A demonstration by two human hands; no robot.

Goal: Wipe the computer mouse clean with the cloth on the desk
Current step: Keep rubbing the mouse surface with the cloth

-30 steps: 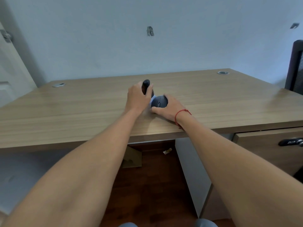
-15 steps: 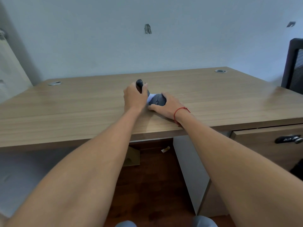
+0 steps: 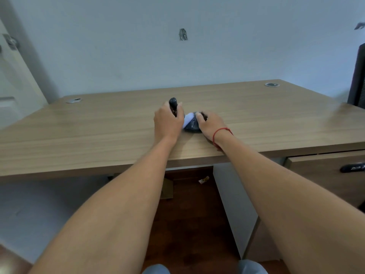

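Note:
A dark grey computer mouse (image 3: 192, 127) lies on the wooden desk (image 3: 98, 135), near its front edge at the middle. My right hand (image 3: 210, 123), with a red string at the wrist, lies over the mouse's right side, fingers curled onto its top. A pale blue-white cloth (image 3: 187, 119) shows between my two hands, against the mouse's left side. My left hand (image 3: 167, 123) is closed round a dark rounded object (image 3: 173, 103) that sticks up above my thumb; I cannot tell what it is. How the cloth is held is hidden.
Two round cable grommets sit at the desk's back left (image 3: 73, 100) and back right (image 3: 272, 84). A drawer with a dark handle (image 3: 352, 167) is below the desk on the right. A black chair back (image 3: 357, 76) stands at the right edge. A wall runs behind.
My right hand's fingers have crept further over the top of the mouse. My left hand stays closed on the dark object. The camera has shifted slightly.

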